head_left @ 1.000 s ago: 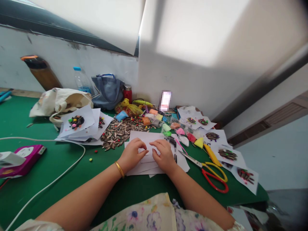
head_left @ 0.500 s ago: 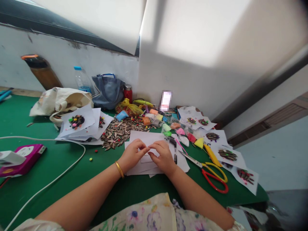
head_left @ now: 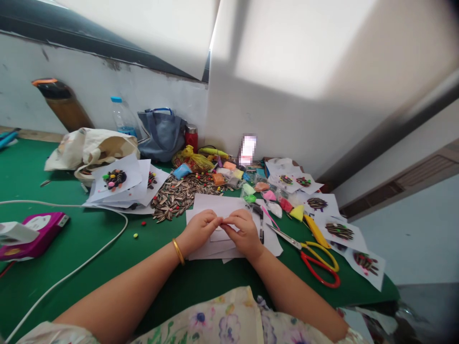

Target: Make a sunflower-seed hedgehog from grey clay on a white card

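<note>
My left hand (head_left: 201, 230) and my right hand (head_left: 244, 231) meet at the fingertips, both closed in a pinch. Whatever sits between the fingers is too small or hidden to name. Beneath them lie white paper sheets (head_left: 204, 203), with a smaller white piece partly covered by my hands. Just beyond my left hand spreads a pile of sunflower seeds (head_left: 174, 196). Several small bags of coloured clay, among them a pink one (head_left: 268, 195), lie past my right hand. A black pen (head_left: 261, 229) rests beside that hand on the paper.
Scissors (head_left: 319, 260) with red and yellow handles and a yellow utility knife (head_left: 316, 231) lie at right. Seed pictures on paper (head_left: 339, 231) line the right edge; another stack (head_left: 143, 184) is at left. A white cable (head_left: 89, 262) crosses the left side. A phone (head_left: 247, 149) stands behind.
The fingertips of both hands have drawn slightly closer together, and my left fingers have curled in a little. The things on the table stay where they were.
</note>
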### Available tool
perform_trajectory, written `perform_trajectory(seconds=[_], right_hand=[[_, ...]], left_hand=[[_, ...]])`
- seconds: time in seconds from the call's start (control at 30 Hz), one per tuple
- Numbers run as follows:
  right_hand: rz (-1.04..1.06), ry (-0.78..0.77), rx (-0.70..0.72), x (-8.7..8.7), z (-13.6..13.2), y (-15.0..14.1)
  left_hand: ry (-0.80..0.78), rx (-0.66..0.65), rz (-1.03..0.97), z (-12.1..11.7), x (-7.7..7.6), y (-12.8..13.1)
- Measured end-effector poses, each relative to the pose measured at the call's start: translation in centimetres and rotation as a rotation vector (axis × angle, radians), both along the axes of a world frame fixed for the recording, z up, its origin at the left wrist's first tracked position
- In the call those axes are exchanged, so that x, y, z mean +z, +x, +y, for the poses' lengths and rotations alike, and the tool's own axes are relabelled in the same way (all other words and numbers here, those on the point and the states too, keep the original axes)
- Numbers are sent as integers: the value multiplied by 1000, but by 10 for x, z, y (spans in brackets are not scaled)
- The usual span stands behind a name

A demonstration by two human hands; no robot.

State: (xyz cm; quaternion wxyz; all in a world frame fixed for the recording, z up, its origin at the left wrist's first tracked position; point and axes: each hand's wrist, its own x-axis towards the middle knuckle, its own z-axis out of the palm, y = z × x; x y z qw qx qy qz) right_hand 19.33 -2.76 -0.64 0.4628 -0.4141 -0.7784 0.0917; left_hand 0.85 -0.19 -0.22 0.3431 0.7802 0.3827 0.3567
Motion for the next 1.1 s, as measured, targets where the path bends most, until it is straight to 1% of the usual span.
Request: perform_trajectory(seconds=[0.07, 0.13, 0.27, 0.33, 0.43, 0.6, 0.83, 1.1], right_hand=[[2, -6, -3, -1, 2, 1], [-15, -30, -24, -2, 4, 2], [-185, -156, -84, -8, 10, 3], [-287, -217, -103, -12, 12, 3], [-377, -246, -117, -15, 14, 1], [-415, -250, -125, -15, 13, 0], [-427, -232, -100, -17, 13, 1], [-338, -221, -118, -14, 10, 5]], left_hand=[[0, 14, -5, 1, 1, -1], [24, 55, 48, 2, 2, -2], [134, 137, 312, 5, 4, -8], [172, 142, 423, 5, 3, -9], [198, 144, 521, 4, 2, -9], [207, 151, 554, 3, 3, -6], [198, 146, 561, 4, 4, -7], [193, 138, 561, 4, 1, -8]])
